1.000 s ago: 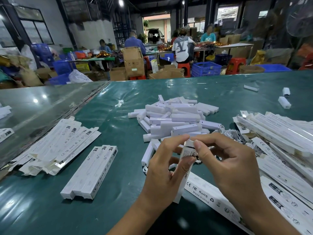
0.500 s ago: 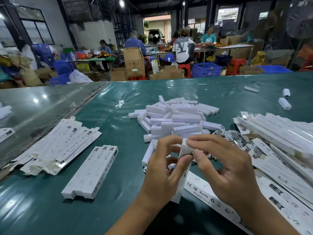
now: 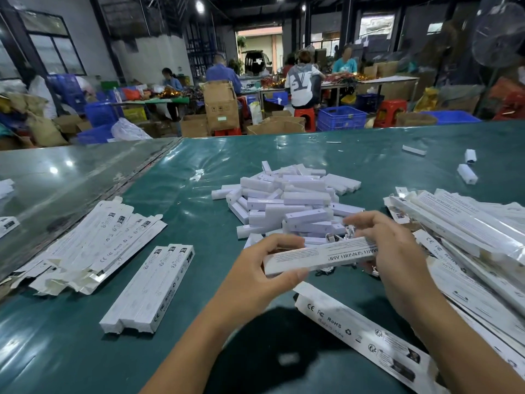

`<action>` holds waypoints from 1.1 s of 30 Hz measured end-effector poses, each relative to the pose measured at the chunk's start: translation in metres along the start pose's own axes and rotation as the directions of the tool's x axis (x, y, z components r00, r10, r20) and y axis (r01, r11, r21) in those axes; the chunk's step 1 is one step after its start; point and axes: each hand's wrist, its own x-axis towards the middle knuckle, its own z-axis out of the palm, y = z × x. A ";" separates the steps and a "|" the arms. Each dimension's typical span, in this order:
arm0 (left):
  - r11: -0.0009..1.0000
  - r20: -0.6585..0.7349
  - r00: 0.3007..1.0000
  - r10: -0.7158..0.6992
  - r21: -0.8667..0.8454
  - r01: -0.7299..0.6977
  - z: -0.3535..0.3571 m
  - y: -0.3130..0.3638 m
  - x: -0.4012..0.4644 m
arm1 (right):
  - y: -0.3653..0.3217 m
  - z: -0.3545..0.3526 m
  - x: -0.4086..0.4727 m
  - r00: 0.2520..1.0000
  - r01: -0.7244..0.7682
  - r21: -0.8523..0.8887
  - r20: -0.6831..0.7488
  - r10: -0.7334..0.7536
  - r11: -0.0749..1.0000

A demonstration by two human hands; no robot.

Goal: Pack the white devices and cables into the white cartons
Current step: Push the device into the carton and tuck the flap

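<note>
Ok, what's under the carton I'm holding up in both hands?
Under the held carton a tangle of white cables shows on the green table, beside the device pile. The carton hides what lies directly beneath; its inside can't be seen.

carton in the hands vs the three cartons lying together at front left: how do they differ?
The held carton is off the table, gripped by the left hand and right hand; the three-carton group lies untouched on the green table.
The held carton runs crosswise; the group points away from the camera.
The held one is single; the group sits side by side, touching.
Shared: long, slim, white, printed.
</note>
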 end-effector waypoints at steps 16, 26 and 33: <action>0.976 -0.074 0.997 0.015 -0.217 -0.031 -0.002 0.006 0.000 | -0.001 0.011 -0.004 0.899 -0.435 0.413 0.157 0.408 0.800; 0.941 -0.172 0.953 -0.249 -0.275 0.196 0.002 0.001 0.006 | 0.009 0.007 0.006 0.969 -0.247 0.455 0.133 0.209 0.856; 0.905 -0.039 0.955 -0.294 -0.332 0.265 0.004 0.006 0.004 | 0.013 0.008 0.004 0.972 -0.216 0.372 0.171 0.162 0.903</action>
